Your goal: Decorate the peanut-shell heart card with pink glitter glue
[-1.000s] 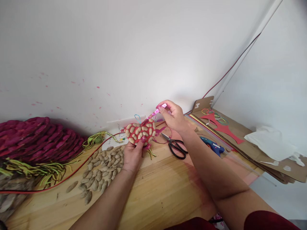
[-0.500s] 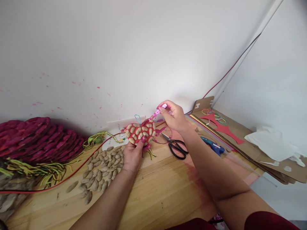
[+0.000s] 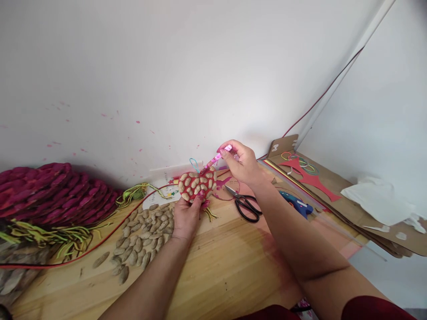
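Note:
My left hand [image 3: 185, 216] grips the lower edge of a red ornament covered with peanut shells [image 3: 196, 185], holding it tilted up above the wooden table [image 3: 227, 262]. My right hand [image 3: 243, 163] is closed round a thin pink tool [image 3: 218, 156], whose tip touches the ornament's upper right edge. A blue loop sticks out of the ornament's top. Yellow-green threads hang below it.
A heap of loose peanut shells [image 3: 143, 235] lies left of my left hand. Black scissors [image 3: 245, 204] and a blue glue gun [image 3: 295, 202] lie to the right. Dark pink ornaments [image 3: 50, 195] are stacked at far left. A red cable [image 3: 100, 242] crosses the table. Cardboard [image 3: 333, 191] lies at right.
The ornament has turned slightly in my left hand and looks narrower. My right hand with the pink tool has hardly moved.

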`<state>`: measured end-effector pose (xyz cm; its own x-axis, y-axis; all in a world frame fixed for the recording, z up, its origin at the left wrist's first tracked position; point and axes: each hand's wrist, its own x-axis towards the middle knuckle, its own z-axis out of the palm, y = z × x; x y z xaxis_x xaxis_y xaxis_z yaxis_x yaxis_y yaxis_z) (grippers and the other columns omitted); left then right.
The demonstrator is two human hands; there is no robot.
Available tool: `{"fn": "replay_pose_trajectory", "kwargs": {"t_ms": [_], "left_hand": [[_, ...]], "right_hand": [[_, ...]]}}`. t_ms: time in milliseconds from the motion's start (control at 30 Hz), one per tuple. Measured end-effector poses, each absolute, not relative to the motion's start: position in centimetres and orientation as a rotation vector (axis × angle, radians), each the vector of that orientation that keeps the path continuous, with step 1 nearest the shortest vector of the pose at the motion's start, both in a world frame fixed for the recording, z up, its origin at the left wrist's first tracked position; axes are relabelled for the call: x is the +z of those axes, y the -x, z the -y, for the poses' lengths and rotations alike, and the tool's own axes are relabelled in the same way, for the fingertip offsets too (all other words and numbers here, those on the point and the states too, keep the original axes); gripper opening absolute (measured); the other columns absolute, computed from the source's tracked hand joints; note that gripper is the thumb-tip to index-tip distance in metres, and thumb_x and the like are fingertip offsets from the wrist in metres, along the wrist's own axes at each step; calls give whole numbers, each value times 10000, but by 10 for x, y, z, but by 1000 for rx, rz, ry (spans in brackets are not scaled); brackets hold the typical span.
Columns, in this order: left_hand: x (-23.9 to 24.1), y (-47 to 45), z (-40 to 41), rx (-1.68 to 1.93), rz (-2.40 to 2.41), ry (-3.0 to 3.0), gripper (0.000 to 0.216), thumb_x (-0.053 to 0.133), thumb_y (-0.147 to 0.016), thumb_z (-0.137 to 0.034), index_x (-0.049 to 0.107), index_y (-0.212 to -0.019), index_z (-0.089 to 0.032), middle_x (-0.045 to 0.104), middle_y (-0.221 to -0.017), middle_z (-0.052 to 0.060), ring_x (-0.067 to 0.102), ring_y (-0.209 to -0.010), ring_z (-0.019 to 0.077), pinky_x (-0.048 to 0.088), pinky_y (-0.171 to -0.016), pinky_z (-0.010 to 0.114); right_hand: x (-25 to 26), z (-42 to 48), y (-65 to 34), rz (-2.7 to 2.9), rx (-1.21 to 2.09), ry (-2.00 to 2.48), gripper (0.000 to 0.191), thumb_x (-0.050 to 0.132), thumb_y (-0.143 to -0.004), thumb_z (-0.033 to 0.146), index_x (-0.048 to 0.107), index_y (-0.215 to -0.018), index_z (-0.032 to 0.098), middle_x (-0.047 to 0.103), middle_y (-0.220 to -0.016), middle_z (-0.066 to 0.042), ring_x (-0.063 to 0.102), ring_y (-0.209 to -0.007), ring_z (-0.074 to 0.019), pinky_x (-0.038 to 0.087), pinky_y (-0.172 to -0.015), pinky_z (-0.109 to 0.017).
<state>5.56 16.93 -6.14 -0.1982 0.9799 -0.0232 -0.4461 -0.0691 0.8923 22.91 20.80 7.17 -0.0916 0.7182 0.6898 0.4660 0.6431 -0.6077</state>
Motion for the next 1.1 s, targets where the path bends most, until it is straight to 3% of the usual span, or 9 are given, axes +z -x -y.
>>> {"fn": "replay_pose_trajectory", "kwargs": {"t_ms": [333, 533, 767, 1100], "left_hand": [[-62, -53, -171, 1567, -1056, -899, 680, 957, -571, -628, 821, -1049, -163, 817, -1140, 134, 760, -918, 263, 645, -763, 374], [-70, -51, -173, 1599, -1095, -1007, 590, 920, -663, -611, 823, -1037, -165, 825, -1118, 133, 764, -986, 277, 620, -884, 398], [-67, -51, -173, 1570, -1106, -970, 614, 914, -624, -658, 821, -967, -157, 830, -1004, 115, 721, -759, 201, 603, -706, 319], [-62, -52, -170, 1570, -1114, -955, 612, 922, -589, -648, 814, -938, -157, 828, -994, 117, 715, -754, 204, 607, -701, 325]], "right_hand": [[70, -212, -234, 1727, 267, 988, 233, 601, -990, 422, 699, -920, 222, 745, -905, -14, 660, -849, -176, 482, -806, -308], [77, -201, -225, 1810, 268, 974, 200, 594, -990, 384, 691, -915, 226, 748, -912, -18, 659, -854, -177, 488, -820, -314], [79, -202, -227, 1856, 142, 961, 176, 592, -987, 341, 693, -904, 223, 749, -907, -27, 655, -874, -186, 480, -851, -334], [80, -198, -223, 1883, 180, 977, 162, 589, -984, 335, 687, -910, 229, 742, -909, -26, 658, -879, -189, 484, -862, -342]]}}
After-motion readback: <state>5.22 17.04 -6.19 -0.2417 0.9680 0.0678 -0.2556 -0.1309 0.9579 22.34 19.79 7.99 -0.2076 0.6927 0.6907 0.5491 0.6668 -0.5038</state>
